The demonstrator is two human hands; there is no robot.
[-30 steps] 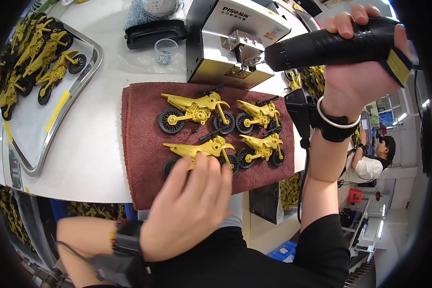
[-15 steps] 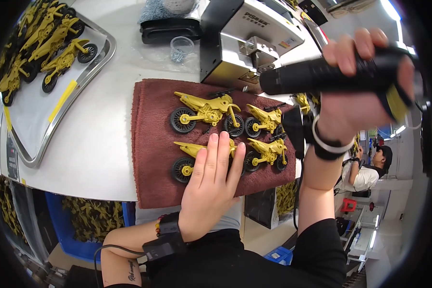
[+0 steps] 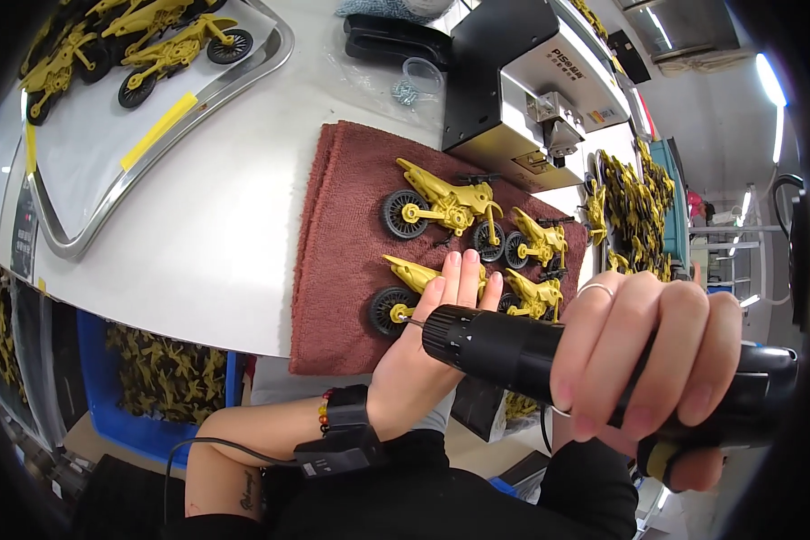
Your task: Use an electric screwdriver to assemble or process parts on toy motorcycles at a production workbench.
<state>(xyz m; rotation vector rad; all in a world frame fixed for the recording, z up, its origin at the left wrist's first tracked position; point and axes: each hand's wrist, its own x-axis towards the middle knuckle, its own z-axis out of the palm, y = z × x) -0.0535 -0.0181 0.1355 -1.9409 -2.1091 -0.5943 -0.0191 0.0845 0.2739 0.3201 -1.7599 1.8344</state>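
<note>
My left hand (image 3: 423,360) lies flat with fingers stretched over a yellow toy motorcycle (image 3: 405,272), partly hiding it. A black power screwdriver (image 3: 504,346) is gripped in my right hand (image 3: 643,351). Its thin bit points left, at the hub of that motorcycle's black rear wheel (image 3: 376,313); whether it touches a screw there is too small to tell. Behind lies another toy motorcycle (image 3: 450,209). To the right are two more, the farther toy motorcycle (image 3: 540,241) and the nearer toy motorcycle (image 3: 535,292). All rest on a folded brown towel (image 3: 328,315).
A metal-rimmed tray (image 3: 108,211) of yellow motorcycles stands at the left. Behind the towel are a boxy screw feeder (image 3: 513,90), a clear cup (image 3: 418,76) of screws and a black case (image 3: 396,40). A blue bin (image 3: 157,445) of yellow parts sits below the table.
My right hand has brought the screwdriver down and left from beside the feeder to the near motorcycle's rear wheel. The whole view has shifted; my left hand stays on the same motorcycle.
</note>
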